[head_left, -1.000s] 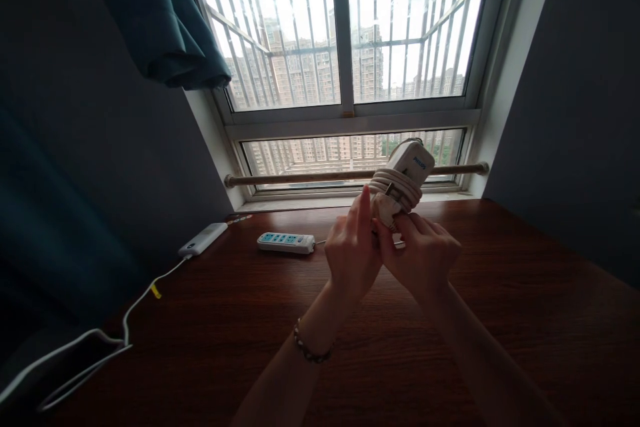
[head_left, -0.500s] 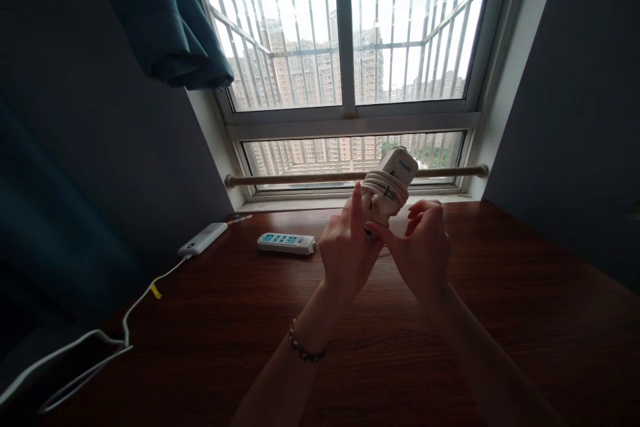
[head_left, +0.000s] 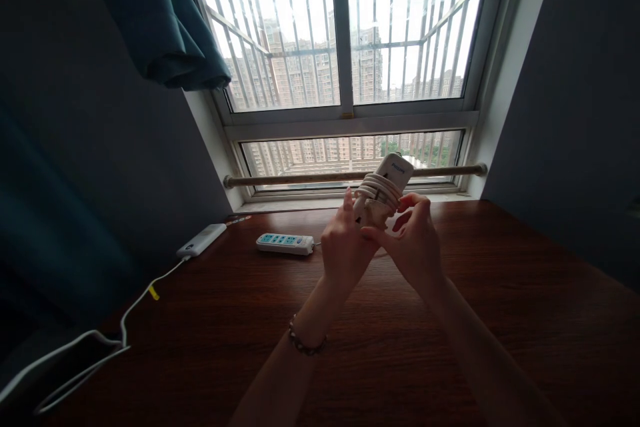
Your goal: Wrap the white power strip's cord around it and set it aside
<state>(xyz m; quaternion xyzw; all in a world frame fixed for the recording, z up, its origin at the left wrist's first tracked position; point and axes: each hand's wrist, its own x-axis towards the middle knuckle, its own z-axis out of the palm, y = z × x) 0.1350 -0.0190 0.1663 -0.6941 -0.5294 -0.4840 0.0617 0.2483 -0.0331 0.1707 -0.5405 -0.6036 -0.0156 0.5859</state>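
Note:
A white power strip (head_left: 385, 185) with its own white cord wound around it is held up above the wooden table (head_left: 210, 320), in front of the window. My left hand (head_left: 344, 247) grips its lower end, index finger raised beside it. My right hand (head_left: 411, 245) is against the same lower end, thumb and fingers pinching at the cord there. The plug end is hidden between my fingers. A beaded bracelet (head_left: 303, 344) is on my left wrist.
A second white power strip (head_left: 285, 243) lies on the table near the window. A white power bank (head_left: 202, 239) lies at the left, its white cable (head_left: 100, 337) trailing off the front left edge. A wooden rod (head_left: 300, 177) crosses the window sill. A teal curtain (head_left: 160, 20) hangs at upper left.
The wound strip has dropped slightly and shifted left, tilting more upright. My right hand's fingers have lifted from under it and now pinch at its lower end.

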